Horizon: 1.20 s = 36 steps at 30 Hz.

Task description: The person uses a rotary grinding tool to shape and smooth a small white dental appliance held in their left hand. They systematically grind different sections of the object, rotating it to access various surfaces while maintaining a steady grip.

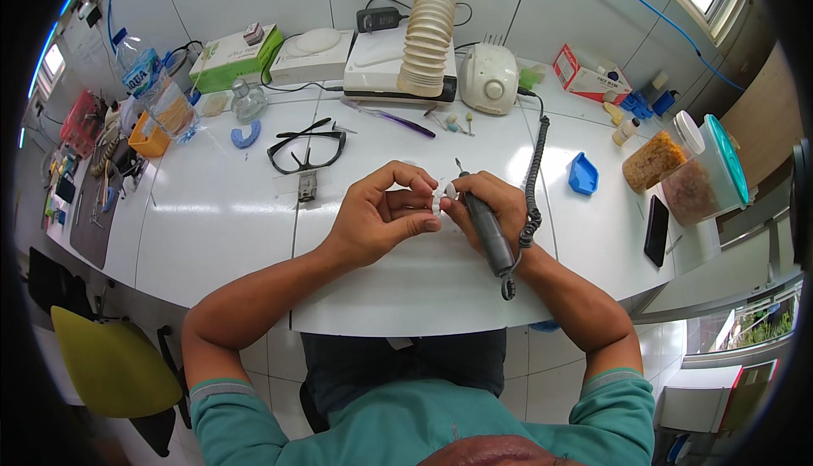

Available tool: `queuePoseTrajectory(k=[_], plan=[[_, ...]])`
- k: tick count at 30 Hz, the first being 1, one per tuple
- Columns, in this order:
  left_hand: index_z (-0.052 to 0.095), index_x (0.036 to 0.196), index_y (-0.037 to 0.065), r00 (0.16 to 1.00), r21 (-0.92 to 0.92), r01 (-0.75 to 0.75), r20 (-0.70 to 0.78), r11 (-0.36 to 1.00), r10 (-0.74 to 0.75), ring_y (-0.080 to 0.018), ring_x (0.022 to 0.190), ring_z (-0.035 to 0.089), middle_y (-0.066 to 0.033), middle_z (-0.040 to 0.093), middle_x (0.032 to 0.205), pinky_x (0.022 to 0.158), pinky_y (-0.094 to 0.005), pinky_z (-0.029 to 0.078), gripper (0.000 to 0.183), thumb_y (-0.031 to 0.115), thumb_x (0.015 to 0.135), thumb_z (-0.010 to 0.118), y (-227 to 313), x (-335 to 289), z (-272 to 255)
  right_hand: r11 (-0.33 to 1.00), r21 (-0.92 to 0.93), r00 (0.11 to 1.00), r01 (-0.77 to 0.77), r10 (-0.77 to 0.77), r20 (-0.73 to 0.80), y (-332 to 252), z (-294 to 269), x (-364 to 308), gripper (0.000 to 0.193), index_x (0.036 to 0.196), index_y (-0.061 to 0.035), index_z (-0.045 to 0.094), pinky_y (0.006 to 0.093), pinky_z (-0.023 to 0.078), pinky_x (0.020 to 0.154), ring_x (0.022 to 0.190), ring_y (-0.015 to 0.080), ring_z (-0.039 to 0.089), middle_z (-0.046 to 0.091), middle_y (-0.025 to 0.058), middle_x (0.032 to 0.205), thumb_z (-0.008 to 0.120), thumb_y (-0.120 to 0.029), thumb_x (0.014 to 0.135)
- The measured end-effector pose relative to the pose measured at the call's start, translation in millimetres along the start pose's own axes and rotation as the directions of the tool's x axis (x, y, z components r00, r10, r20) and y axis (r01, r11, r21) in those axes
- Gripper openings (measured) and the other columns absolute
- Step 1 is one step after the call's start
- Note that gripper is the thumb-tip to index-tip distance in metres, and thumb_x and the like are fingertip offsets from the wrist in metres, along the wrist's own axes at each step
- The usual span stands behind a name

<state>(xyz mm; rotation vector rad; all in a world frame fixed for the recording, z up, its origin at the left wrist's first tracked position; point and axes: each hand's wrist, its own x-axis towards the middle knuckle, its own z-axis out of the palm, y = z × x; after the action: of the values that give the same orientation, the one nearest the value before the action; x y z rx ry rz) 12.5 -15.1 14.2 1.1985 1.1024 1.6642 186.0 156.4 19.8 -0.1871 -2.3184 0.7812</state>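
Your left hand point(381, 214) pinches a small white piece point(437, 204) above the desk point(216, 220), just left of your right hand point(501, 205), which grasps a dark drill point(492, 237) slanting from far left to near right, its bit point(459, 164) pointing far, past the piece.

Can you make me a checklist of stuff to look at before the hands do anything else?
1. Small white piece held: ok, at the fingertips of the left hand.
2. Grey handpiece held: ok, in the right hand.
3. Coiled cord away from the metal tip: ok, it runs along the right hand's outer side.
4. Black-framed glasses worn: not ok, they lie on the table.
5. Metal tip stopped: cannot tell from one still picture.
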Motion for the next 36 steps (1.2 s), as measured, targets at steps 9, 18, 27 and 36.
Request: queuePoseTrajectory(k=[9, 18, 27, 36], plan=[[0.060, 0.127, 0.002, 0.999, 0.063, -0.010, -0.030, 0.998, 0.012, -0.0223, 0.128, 0.073, -0.0111, 0.058, 0.141, 0.115, -0.0349, 0.060, 0.034, -0.007, 0.099, 0.078, -8, 1, -3, 1.000, -0.008, 0.998, -0.005, 0.004, -0.056, 6, -1, 2, 0.025, 0.106, -0.0063, 0.077, 0.0367, 0.055, 0.061, 0.070, 0.0247, 0.071, 0.071, 0.0119, 0.087, 0.094, -0.011, 0.088], [0.070, 0.116, -0.001, 0.992, 0.188, 0.065, -0.122, 0.980, -0.043, -0.0169, 0.116, 0.075, -0.0108, 0.071, 0.122, 0.103, -0.0302, 0.062, 0.019, -0.002, 0.100, 0.080, -8, 2, -2, 0.999, -0.037, 0.999, -0.029, 0.030, 0.023, -4, -8, 2, 0.029, 0.115, -0.0079, 0.078, 0.0366, 0.056, 0.065, 0.075, 0.0245, 0.072, 0.070, 0.0113, 0.090, 0.091, -0.010, 0.090], [0.074, 0.112, -0.002, 0.985, 0.311, 0.100, -0.163, 0.945, -0.051, -0.0168, 0.112, 0.075, -0.0125, 0.077, 0.120, 0.102, -0.0314, 0.062, 0.015, -0.002, 0.099, 0.082, -12, 5, -9, 0.933, 0.312, 0.977, -0.179, 0.206, -0.056, -8, -28, 3, 0.044, 0.143, 0.0050, 0.069, 0.0332, 0.062, 0.086, 0.093, 0.0200, 0.078, 0.080, 0.0191, 0.105, 0.073, -0.009, 0.101], [0.074, 0.114, -0.002, 0.980, 0.293, 0.170, -0.150, 0.941, -0.130, -0.0191, 0.119, 0.073, -0.0152, 0.075, 0.124, 0.106, -0.0336, 0.060, 0.016, -0.006, 0.099, 0.079, -12, 7, -11, 0.716, 0.586, 0.909, -0.379, 0.406, 0.091, -18, -21, -4, 0.018, 0.111, 0.0074, 0.062, 0.0326, 0.064, 0.086, 0.098, 0.0184, 0.078, 0.080, 0.0236, 0.111, 0.072, -0.004, 0.103]])
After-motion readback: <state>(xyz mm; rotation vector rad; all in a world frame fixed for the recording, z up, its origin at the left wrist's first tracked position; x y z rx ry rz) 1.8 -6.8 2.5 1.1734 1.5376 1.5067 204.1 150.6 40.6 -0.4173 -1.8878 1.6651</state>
